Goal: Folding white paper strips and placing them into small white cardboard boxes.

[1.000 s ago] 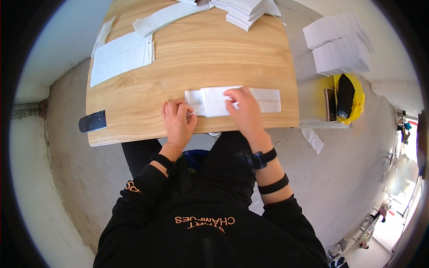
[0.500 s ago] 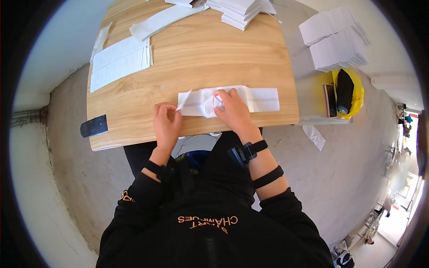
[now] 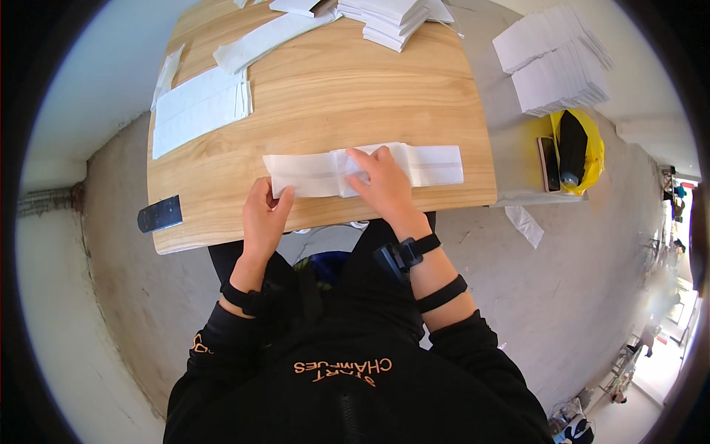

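At the desk's point(image 3: 355, 81) near side, the white paper strip's point(image 3: 305, 172) left end has been extended leftward, exposing more; its near-left corner is pinched by the left hand point(image 3: 263, 214), its middle touched by the right hand point(image 3: 388, 185), grip unclear.

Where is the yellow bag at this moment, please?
In the head view, the yellow bag sits at the right, beyond the wooden table, just right of a phone-like thing and below the white stacks.
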`<state>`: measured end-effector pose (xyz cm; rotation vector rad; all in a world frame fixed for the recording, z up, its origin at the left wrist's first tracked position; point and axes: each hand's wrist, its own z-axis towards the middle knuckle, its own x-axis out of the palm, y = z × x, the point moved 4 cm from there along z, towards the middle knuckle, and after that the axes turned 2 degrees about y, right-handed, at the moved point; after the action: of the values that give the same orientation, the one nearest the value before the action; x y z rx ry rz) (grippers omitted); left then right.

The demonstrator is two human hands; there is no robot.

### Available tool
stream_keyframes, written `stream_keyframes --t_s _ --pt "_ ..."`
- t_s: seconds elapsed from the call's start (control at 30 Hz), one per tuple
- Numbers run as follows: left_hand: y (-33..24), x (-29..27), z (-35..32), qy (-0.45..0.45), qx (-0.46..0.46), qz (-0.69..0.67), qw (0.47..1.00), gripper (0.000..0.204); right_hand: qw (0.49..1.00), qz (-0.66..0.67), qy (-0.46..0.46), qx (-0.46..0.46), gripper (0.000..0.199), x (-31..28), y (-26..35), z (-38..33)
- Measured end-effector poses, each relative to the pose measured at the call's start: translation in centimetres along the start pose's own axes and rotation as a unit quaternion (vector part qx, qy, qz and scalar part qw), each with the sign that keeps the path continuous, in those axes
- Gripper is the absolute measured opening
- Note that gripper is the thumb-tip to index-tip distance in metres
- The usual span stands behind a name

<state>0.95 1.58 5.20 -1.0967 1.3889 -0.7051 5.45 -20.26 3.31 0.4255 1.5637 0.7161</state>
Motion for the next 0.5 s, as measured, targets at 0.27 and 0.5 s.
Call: stream_keyframes --t_s 0.27,0.5 --pt "-5.2 4.9 -0.3 0.073 0.144 0.042 0.986 0.017 0.915 0.384 -0.047 0.117 0.038 -1.3 0.0 -1.4" --pt "-5.6 9.7 -1.1 0.085 0.21 0.082 0.97 0.022 0.939 0.305 -0.068 0.141 0.054 -1.7 -1.1 -1.3"
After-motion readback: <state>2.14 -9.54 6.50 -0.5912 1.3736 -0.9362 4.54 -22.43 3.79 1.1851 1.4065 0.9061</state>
